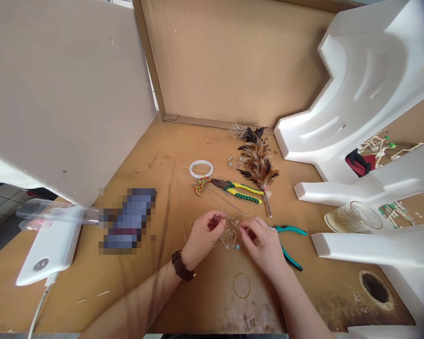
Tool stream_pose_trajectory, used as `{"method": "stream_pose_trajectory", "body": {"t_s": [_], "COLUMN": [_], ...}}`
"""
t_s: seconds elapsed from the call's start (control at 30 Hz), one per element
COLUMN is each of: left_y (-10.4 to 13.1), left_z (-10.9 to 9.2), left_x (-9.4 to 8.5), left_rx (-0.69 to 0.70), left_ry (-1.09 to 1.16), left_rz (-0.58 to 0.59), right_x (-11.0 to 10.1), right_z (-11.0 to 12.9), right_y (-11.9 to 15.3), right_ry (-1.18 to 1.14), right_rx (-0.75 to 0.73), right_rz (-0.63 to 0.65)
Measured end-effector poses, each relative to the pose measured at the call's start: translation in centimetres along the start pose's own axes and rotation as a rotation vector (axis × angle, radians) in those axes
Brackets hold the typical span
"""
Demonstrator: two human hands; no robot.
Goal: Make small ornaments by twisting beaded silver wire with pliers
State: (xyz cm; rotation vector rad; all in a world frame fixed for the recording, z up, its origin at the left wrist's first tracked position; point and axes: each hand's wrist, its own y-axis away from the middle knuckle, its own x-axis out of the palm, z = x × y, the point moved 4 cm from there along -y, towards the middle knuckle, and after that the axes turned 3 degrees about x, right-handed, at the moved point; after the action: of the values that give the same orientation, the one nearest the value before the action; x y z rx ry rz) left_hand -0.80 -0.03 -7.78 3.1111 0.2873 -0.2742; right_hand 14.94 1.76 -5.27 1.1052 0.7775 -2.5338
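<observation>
A small piece of bent silver wire with pale blue beads [229,238] hangs between my two hands, above the wooden table. My left hand [205,235] pinches its wire on the left, fingers closed; a dark watch is on that wrist. On the right, my right hand [262,242] has thumb and fingers pressed together on the same wirework. Teal-handled pliers [292,230] lie just beyond my right hand, partly hidden by it. Farther back are yellow-green pliers [242,190], a white ring [201,169] with coloured strings, and loose straight wires.
Brown feathers on a stick [259,162] lie at the back, by a wire tangle [238,131]. A glass [353,217] sits among white foam pieces [346,245] at right. At left are a white power bank [53,245] and a blurred dark object [130,219].
</observation>
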Motion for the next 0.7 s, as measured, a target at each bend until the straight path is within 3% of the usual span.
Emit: {"method": "stream_pose_trajectory", "body": {"t_s": [0.7], "left_y": [0.15], "left_z": [0.17], "left_x": [0.14], "left_rx": [0.086], "left_ry": [-0.119], "left_rz": [0.009], "right_x": [0.10], "right_z": [-0.11], "right_y": [-0.01], "right_ry": [0.117], "right_rx": [0.010], "right_rz": [0.024]}}
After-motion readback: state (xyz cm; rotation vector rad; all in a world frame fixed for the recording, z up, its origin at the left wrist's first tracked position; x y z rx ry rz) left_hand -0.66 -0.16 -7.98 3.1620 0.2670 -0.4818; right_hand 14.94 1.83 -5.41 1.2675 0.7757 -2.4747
